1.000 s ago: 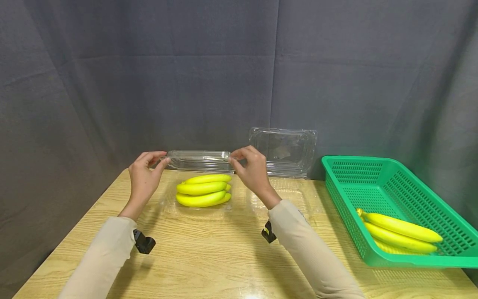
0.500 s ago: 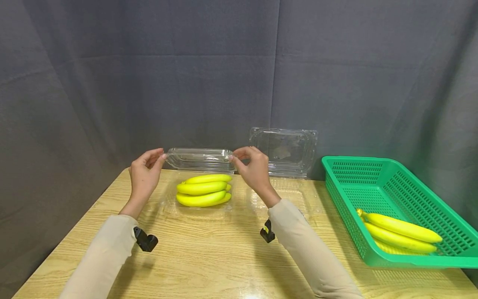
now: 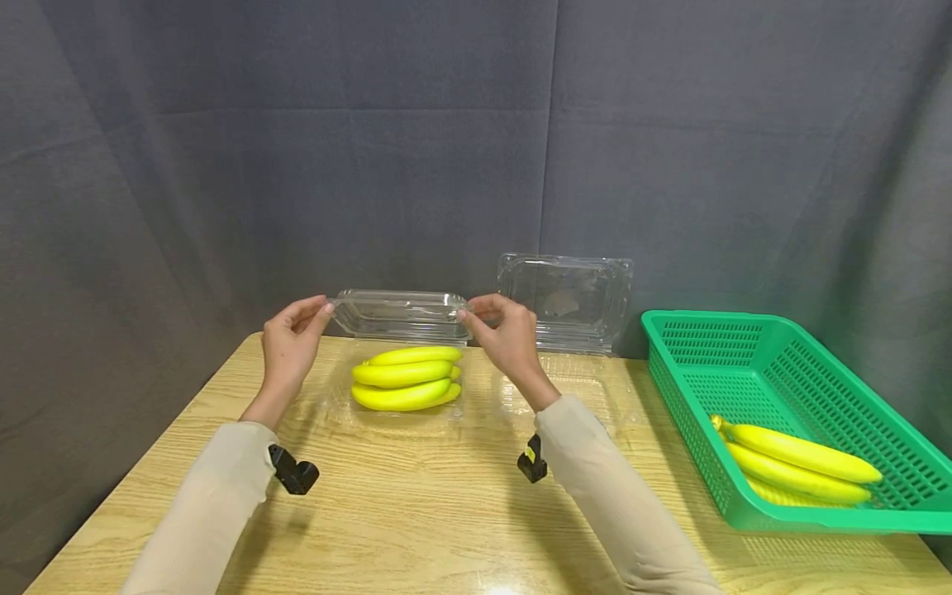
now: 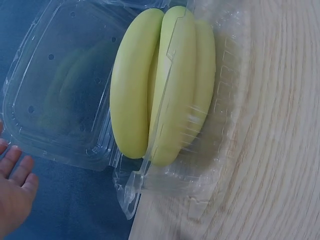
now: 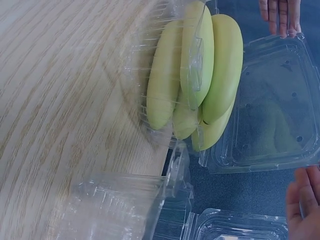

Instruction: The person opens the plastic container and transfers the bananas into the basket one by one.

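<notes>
My left hand pinches the left corner of a clear plastic clamshell lid. At the opposite corner, my right hand pinches it between thumb and fingers. The lid is raised and tilted behind its base, joined to it along the back edge. Several yellow bananas lie side by side in the clear base. In the right wrist view, the lid spans between both hands, with the bananas reflected in it. Only some fingers of my left hand show in the left wrist view.
Right of the bananas stands a second clear clamshell, its lid upright against the grey curtain. A green basket on the right holds more bananas. All stand on a wooden table.
The lid's free edge has risen a little, and both hands have moved with it. My left hand has shifted slightly up and to the right. The bananas and the basket stay put.
</notes>
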{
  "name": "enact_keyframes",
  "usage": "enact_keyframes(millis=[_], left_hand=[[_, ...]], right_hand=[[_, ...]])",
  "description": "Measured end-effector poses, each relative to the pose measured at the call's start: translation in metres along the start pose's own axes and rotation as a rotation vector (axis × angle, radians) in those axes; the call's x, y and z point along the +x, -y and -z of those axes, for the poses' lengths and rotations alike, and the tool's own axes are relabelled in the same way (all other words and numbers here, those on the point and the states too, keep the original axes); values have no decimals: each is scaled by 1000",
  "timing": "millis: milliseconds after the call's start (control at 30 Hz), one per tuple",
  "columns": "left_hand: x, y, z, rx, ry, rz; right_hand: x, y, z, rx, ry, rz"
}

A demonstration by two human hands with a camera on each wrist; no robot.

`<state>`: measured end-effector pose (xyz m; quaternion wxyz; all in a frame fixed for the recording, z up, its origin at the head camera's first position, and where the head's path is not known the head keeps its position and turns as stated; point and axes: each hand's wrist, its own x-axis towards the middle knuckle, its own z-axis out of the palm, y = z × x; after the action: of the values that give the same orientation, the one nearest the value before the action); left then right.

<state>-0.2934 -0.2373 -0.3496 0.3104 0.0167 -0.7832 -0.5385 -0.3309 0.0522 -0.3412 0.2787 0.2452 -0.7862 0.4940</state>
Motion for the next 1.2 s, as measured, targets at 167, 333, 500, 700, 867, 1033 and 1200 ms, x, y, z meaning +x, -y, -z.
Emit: enact_keyframes(millis=[167,333,500,700,867,1033,1200], left_hand=[[2,1,-2,-39,20,34],[3,2,-5,-63,25,67],[4,0,-8,-90,25,75],[6,-3,-12,-106,13,87],[9,-4,-16,-130,0,90],[12,-3,-21,-174,-1,90],[14,-3,-24,-194,-3,92]], right_hand=[[1,0,0,27,11,-38],[4,0,1,28,26,-48],[9,1,3,0,15,-52],[13,2,4,-23,-4,-67],[15,1,4,-37,-23,-82],[16,0,6,-51,-52,-100],[18,-1,7,-54,-61,-114]])
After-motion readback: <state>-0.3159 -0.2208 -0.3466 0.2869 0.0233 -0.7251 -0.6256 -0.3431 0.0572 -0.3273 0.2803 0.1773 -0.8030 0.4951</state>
